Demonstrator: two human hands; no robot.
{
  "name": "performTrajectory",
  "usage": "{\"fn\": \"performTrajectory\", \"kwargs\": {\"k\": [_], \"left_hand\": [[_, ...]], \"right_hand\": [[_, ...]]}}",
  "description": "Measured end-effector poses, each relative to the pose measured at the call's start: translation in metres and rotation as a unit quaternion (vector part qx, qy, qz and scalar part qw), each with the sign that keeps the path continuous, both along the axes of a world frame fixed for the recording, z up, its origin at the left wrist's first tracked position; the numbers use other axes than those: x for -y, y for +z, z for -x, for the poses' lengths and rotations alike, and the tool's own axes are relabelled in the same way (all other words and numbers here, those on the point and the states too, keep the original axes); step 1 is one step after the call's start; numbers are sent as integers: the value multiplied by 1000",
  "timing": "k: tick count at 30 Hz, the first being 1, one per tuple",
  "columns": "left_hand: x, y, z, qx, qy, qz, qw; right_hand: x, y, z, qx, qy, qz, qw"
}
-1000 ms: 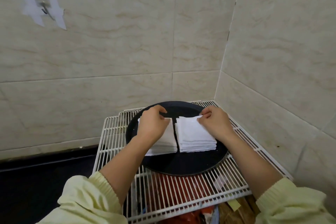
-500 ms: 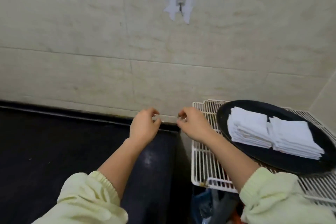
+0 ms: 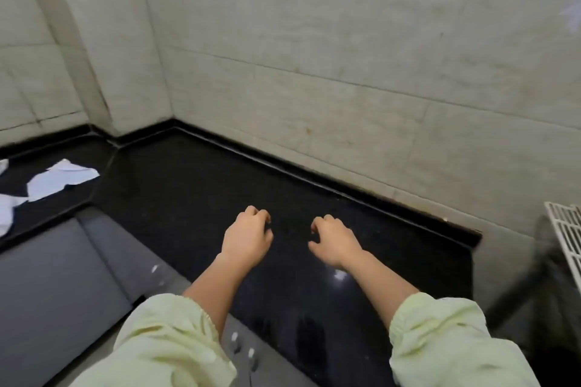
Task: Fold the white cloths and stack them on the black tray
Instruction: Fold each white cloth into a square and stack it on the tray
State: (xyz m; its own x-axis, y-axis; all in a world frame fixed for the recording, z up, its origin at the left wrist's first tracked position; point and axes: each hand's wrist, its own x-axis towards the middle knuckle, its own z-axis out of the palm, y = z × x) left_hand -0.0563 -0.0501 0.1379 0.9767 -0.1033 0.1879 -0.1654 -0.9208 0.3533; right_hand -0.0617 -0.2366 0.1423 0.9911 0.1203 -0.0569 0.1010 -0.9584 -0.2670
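Loose white cloths [image 3: 59, 178] lie crumpled on the black counter at the far left; another white cloth [image 3: 6, 209] is cut off by the left edge. My left hand [image 3: 246, 237] and my right hand [image 3: 334, 242] hover side by side over the black counter [image 3: 195, 195], fingers loosely curled, holding nothing. Both hands are well to the right of the cloths. The black tray and its folded stacks are out of view.
A corner of the white wire rack [image 3: 566, 229] shows at the right edge, past the counter's end. Tiled walls close the back and left. A grey surface [image 3: 56, 289] lies lower left, below the counter.
My view swung left, away from the rack and tray, which left the frame. Both hands came off the folded stack and moved left over the counter, empty.
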Motion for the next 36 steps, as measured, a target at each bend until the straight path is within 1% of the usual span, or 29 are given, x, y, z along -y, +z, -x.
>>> {"fn": "performTrajectory", "kwargs": {"k": [9, 17, 22, 28, 32, 36], "left_hand": [[-171, -14, -27, -34, 145, -11, 989], [-292, -30, -86, -47, 216, -28, 975], [-367, -38, -131, -70, 258, -31, 963], [-441, -48, -175, -76, 310, 6, 948], [-492, -58, -203, -71, 350, -27, 934], [-537, -70, -227, -75, 366, -20, 928]], "right_hand": [[-191, -15, -68, -7, 139, 9, 990], [-323, -29, -154, -3, 223, -3, 975], [-399, -41, -209, -15, 260, -1, 966], [-478, -50, -270, -29, 291, 10, 956], [-529, -58, -303, -40, 309, 13, 950], [-574, -67, -331, -50, 320, 8, 946]]}}
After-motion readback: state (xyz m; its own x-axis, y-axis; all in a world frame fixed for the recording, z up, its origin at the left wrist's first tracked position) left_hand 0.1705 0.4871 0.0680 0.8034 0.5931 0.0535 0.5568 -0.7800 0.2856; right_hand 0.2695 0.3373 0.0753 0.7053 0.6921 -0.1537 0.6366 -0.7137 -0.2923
